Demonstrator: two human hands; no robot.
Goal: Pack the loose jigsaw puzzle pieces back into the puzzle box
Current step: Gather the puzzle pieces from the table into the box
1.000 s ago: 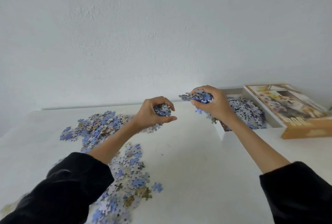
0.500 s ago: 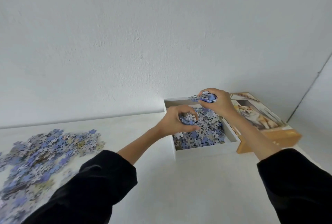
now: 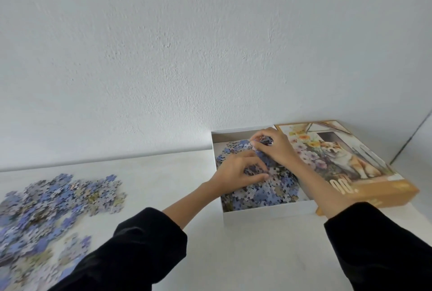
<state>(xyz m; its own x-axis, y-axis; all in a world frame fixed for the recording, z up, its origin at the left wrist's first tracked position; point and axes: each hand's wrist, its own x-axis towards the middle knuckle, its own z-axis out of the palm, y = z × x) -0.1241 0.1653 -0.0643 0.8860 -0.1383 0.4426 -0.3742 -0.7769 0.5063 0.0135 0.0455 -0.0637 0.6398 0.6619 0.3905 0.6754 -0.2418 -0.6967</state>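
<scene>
The white puzzle box [image 3: 268, 212] stands against the wall, holding a heap of blue and grey puzzle pieces [image 3: 264, 193]. My left hand [image 3: 236, 172] lies low inside the box with loosened fingers resting on the heap. Whether any pieces are still under its palm is hidden. My right hand [image 3: 274, 147] hovers over the back of the box, its fingers curled round a clump of pieces [image 3: 263, 140]. A large scatter of loose pieces [image 3: 53, 199] lies on the white table at the left.
The box lid [image 3: 350, 162], printed with a dog and flowers, lies right beside the box. A white wall runs close behind the table. Bare tabletop [image 3: 257, 255] stretches between the loose pieces and the box.
Both hands carried handfuls of pieces from the table's middle rightward over the box. My left hand has sunk onto the heap and loosened. My right hand still holds its clump.
</scene>
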